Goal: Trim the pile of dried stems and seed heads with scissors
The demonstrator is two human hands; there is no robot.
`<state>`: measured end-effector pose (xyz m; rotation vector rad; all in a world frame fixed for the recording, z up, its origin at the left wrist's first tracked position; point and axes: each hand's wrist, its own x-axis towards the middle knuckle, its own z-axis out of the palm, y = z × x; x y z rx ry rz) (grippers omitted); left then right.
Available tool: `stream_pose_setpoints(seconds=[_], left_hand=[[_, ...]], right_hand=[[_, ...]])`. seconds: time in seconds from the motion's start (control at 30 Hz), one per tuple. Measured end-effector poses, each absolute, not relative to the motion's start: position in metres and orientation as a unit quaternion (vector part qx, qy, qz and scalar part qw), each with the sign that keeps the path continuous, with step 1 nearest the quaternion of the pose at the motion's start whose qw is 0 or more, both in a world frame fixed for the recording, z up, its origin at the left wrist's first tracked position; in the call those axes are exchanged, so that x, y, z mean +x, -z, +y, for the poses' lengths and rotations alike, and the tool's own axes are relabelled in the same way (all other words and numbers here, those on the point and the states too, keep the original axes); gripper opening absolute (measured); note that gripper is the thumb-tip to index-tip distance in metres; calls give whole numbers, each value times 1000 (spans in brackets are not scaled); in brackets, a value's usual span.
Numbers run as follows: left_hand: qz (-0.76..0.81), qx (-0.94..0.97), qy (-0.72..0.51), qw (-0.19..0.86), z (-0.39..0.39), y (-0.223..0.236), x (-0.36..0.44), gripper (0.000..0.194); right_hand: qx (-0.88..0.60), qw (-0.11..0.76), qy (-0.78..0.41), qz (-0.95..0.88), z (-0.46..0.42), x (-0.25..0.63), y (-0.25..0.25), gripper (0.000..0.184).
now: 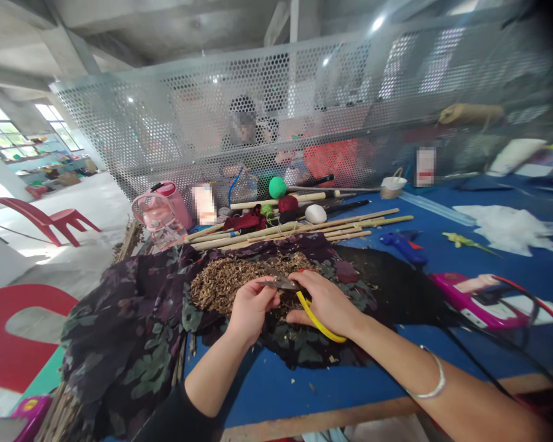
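Observation:
My right hand [325, 301] is closed around a pair of scissors [281, 283] with dark metal blades and handles in yellow and red. The blades point left, towards my left hand [254, 307]. Thumb and fingers of that hand are pinched together at the blade tips; what sits between them is too small to make out. Beneath both hands lies a heap of brown chopped plant bits [223, 283], spread on a dark patterned cloth [138, 331].
Bamboo sticks [299, 228] and yarn balls lie behind the heap. At right are a blue glue gun [403, 245] and a magenta device [482, 304] with cables. A pink bottle [163, 221] stands left. Behind a perforated metal screen [179, 116] sits another person.

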<state>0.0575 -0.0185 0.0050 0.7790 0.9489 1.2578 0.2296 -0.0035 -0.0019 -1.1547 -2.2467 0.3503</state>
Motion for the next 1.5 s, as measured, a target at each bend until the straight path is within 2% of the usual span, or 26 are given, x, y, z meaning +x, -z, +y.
stream_pose_setpoints(seconds=[0.37, 0.57, 0.87, 1.0, 1.3, 1.5], left_hand=[[432, 377, -564, 594, -24, -3, 67, 23], [441, 378, -577, 574, -25, -7, 67, 26], [467, 398, -578, 538, -25, -1, 66, 26], [484, 407, -565, 529, -23, 2, 65, 21], [454, 374, -558, 585, -23, -4, 66, 22], [454, 387, -553, 582, -21, -4, 62, 23]], right_hand=[[-441, 290, -153, -836, -10, 226, -2, 62], [-438, 276, -128, -846, -11, 225, -7, 66], [-464, 252, -91, -844, -10, 228, -7, 49], [-474, 238, -81, -844, -10, 228, -5, 47], [-464, 253, -122, -840, -9, 228, -2, 39], [-465, 243, -149, -838, -7, 227, -2, 34]])
